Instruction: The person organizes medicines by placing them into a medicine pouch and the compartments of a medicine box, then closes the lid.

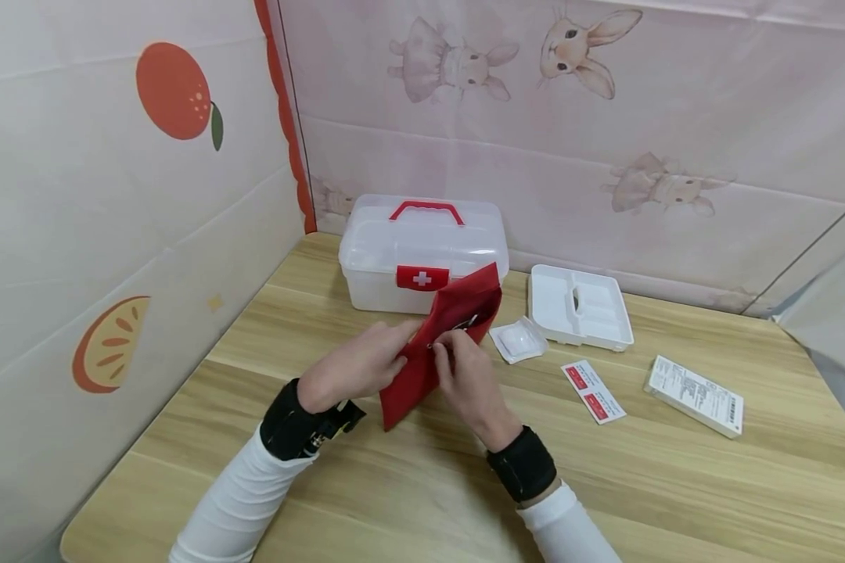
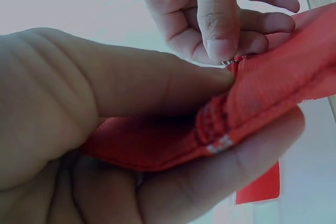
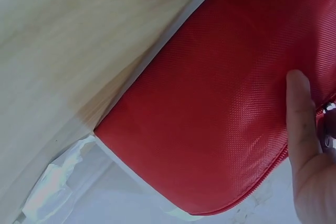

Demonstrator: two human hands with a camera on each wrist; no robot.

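Observation:
A red zippered pouch [image 1: 411,387] is held tilted above the table, its mouth partly unzipped, with something shiny showing inside. My left hand [image 1: 362,363] grips the pouch by its zipper end, with the thumb on one side and fingers beneath, as the left wrist view shows. At the zipper pull [image 2: 229,62], my right hand [image 1: 470,383] pinches with thumb and forefinger. In the right wrist view, one finger [image 3: 300,114] of that hand lies along the pouch's face. What the shiny thing is, I cannot tell.
Behind the pouch stands a closed clear first-aid box [image 1: 373,258] with a red handle. To the right lie a white divided tray [image 1: 609,309], a clear-and-white package [image 1: 519,341], a red-and-white printed sheet [image 1: 595,392] and a flat white box [image 1: 695,396].

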